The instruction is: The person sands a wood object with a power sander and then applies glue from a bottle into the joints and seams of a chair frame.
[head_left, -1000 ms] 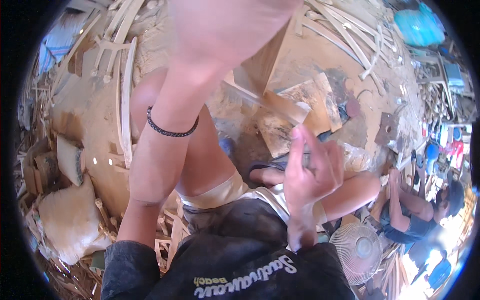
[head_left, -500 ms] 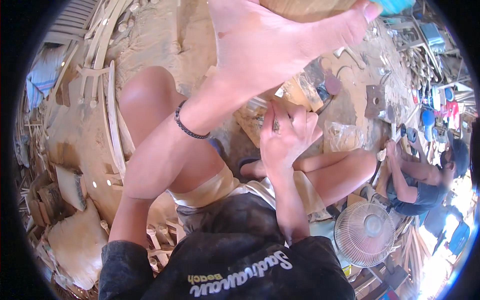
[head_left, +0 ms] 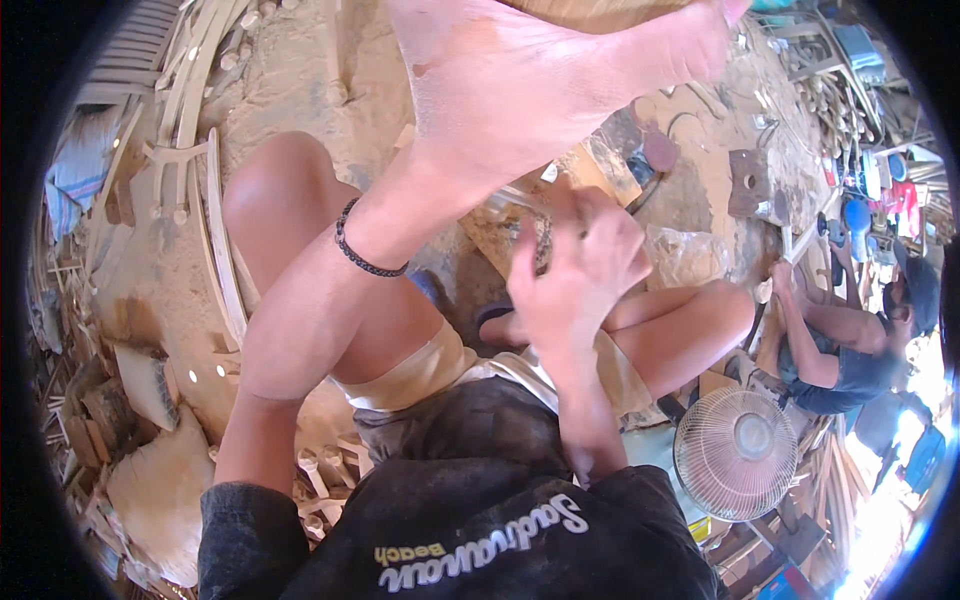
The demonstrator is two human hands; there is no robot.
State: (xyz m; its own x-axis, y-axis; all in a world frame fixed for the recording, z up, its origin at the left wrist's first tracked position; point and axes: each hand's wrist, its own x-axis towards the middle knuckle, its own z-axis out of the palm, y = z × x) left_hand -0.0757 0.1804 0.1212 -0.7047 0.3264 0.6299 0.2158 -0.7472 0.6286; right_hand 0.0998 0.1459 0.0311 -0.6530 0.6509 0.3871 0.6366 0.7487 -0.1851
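Note:
My left hand (head_left: pixel 540 90) is raised close to the camera, its thumb stretched out to the right and its fingers running out of view at the top. It grips a smooth brown wooden piece (head_left: pixel 610 12), of which only the lower edge shows above the thumb. Lower and to the right, my right hand (head_left: pixel 580 270) is in front of my bent legs, apart from the wooden piece. Its fingers are partly curled and smeared by motion, so whether they hold anything cannot be made out. Behind it on the ground is a wooden board (head_left: pixel 490 235).
A fan (head_left: pixel 737 453) stands close at my right. Beyond it a co-worker (head_left: pixel 840 340) sits holding a light wooden piece. A clear plastic bag (head_left: pixel 685 255) lies past my knee. Long wooden strips (head_left: pixel 222 245) and a cushion-like sack (head_left: pixel 160 490) lie at the left.
My right hand has loosened from a tight curl and its thumb has come away from the fingers. My left hand has shifted slightly up and left with the wooden piece.

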